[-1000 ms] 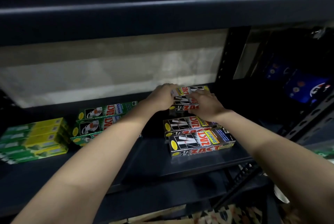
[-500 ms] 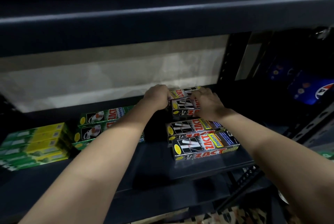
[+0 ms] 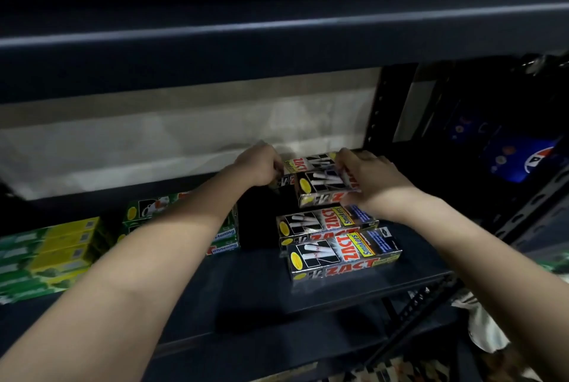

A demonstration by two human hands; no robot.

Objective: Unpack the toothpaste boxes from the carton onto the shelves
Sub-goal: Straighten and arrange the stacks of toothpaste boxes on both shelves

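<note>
Step in hand: placement. Both hands are deep on the dark shelf (image 3: pixel 323 298), working at the rearmost stack of black toothpaste boxes (image 3: pixel 320 179) near the back wall.

Left hand (image 3: pixel 260 164): fingers curled at the left end of the rear stack; grip appears to hold that end, though the fingertips are hidden behind the knuckles.

Right hand (image 3: pixel 369 178): fingers spread over the right end of the upper rear boxes, thumb on the near side; grip holds the stack from that end.

Task items: the rear stack sits between the two hands, its upper boxes not squared with each other. Two further black boxes, the middle box (image 3: pixel 326 223) and the front box (image 3: pixel 341 253), lie flat in a row nearer the shelf edge. Green boxes (image 3: pixel 224 235) sit to the left, partly hidden by the left forearm; yellow-green boxes (image 3: pixel 58 253) lie further left.

The carton is not identifiable; only patterned material shows at the bottom edge.

Judgement: the stack is being set and aligned. Next move calls for squaring the upper boxes, releasing both grips without dragging them askew, then drawing back clear of the front boxes to fetch more.
</note>
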